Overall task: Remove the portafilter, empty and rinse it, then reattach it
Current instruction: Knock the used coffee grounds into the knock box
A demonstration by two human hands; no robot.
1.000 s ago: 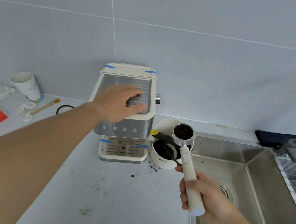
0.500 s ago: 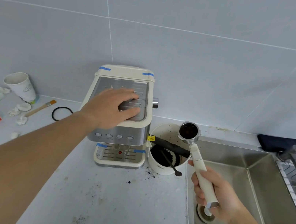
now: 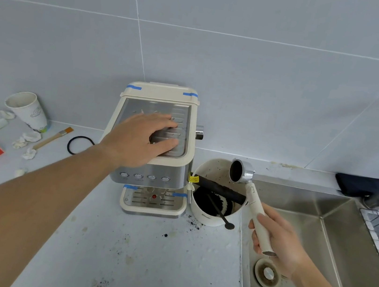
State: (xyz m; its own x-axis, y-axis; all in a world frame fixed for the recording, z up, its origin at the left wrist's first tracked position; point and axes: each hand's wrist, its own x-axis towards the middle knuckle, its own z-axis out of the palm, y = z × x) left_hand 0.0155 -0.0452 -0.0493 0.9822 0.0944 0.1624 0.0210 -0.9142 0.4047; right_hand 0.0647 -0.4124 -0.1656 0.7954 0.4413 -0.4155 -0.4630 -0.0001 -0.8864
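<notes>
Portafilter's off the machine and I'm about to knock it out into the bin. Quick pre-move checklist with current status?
1. Right hand firm on the portafilter handle: ok.
2. Basket over the knock box: ok, tilted above its rim.
3. Knock bar clear: ok; a spoon leans below it.
4. Left hand steadying the espresso machine: ok.
5. Puck loose: cannot tell.
6. Counter clean: not ok, grounds spilled.
</notes>
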